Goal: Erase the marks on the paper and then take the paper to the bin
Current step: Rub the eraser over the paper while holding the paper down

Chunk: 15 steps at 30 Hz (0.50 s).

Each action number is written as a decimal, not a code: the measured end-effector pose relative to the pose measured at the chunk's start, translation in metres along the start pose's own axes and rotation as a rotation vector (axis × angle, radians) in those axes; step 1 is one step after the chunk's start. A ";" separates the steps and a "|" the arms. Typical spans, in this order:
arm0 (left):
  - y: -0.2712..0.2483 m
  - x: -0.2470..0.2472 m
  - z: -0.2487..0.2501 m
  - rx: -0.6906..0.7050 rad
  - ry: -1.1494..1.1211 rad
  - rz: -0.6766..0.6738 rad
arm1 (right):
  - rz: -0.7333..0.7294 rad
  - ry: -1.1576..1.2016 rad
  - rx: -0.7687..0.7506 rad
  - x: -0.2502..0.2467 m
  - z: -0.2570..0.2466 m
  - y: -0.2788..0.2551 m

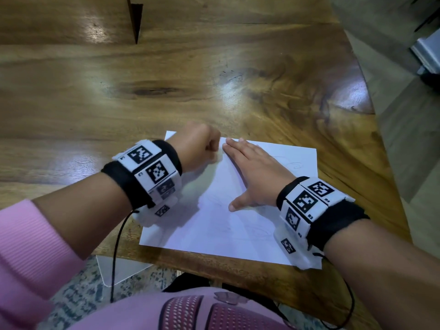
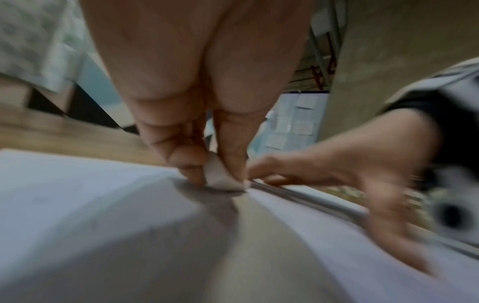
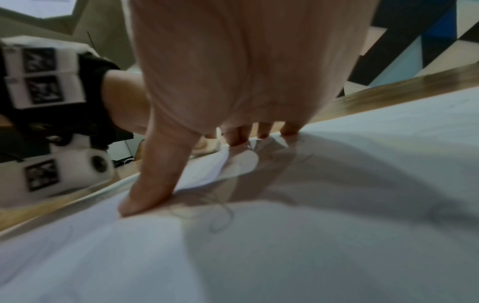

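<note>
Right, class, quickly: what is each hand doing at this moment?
Left hand: fingers pinch a white eraser against the paper.
Right hand: open, pressed flat on the paper.

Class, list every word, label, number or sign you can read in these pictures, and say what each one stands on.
No text can be read for certain.
Left wristband: black-and-white square code markers with tiny characters beside them, too small to read.
Right wristband: the same kind of markers and tiny characters, too small to read.
Paper: only faint pencil scribbles, no words.
Eraser: no print visible.

Head view looks down from above; both wrist views skim close over the shared paper.
</note>
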<state>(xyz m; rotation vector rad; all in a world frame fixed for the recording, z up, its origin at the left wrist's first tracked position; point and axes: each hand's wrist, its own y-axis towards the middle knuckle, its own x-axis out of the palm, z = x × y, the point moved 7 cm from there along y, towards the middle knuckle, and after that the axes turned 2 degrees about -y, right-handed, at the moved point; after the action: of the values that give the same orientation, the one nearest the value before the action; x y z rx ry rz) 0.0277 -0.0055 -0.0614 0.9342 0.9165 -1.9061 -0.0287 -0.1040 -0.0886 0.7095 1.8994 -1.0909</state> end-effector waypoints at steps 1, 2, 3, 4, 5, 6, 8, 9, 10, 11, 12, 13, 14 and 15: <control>-0.005 0.007 0.003 0.036 -0.002 -0.060 | 0.002 0.003 0.000 0.000 0.000 0.000; -0.008 0.011 0.004 0.054 -0.010 -0.088 | 0.003 0.007 0.000 -0.001 0.000 0.000; -0.007 0.009 0.002 0.046 -0.017 -0.075 | 0.003 0.009 0.001 -0.001 0.000 -0.001; -0.003 0.005 -0.002 0.018 -0.018 -0.025 | 0.001 0.009 0.003 -0.001 0.000 -0.001; 0.002 -0.002 -0.007 -0.029 -0.015 0.034 | 0.000 0.009 0.003 0.000 0.000 0.000; 0.005 -0.009 -0.012 -0.076 -0.013 0.096 | -0.001 0.008 0.003 0.000 0.001 0.000; 0.003 -0.015 -0.018 -0.110 -0.005 0.162 | -0.004 0.006 0.003 0.001 0.001 0.001; -0.002 -0.012 -0.019 -0.105 -0.011 0.148 | -0.005 0.009 0.004 0.001 0.001 0.001; -0.007 -0.007 -0.018 -0.088 -0.028 0.097 | -0.005 0.013 0.006 0.001 0.001 0.001; -0.014 0.000 -0.016 -0.061 -0.044 0.024 | -0.006 0.016 0.007 0.001 0.001 0.000; -0.020 0.007 -0.014 -0.038 -0.051 -0.055 | -0.007 0.018 0.007 0.001 0.001 0.000; -0.023 0.010 -0.014 -0.023 -0.051 -0.117 | -0.007 0.020 0.007 0.001 0.001 0.000; -0.022 0.008 -0.015 -0.030 -0.049 -0.124 | -0.009 0.021 0.006 0.000 0.001 -0.001; -0.017 0.003 -0.017 -0.044 -0.040 -0.082 | -0.011 0.022 0.006 0.000 0.001 -0.001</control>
<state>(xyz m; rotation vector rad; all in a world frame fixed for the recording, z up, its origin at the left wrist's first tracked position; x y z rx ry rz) 0.0166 0.0148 -0.0675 0.8419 0.9825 -1.9586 -0.0293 -0.1050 -0.0888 0.7177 1.9210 -1.0999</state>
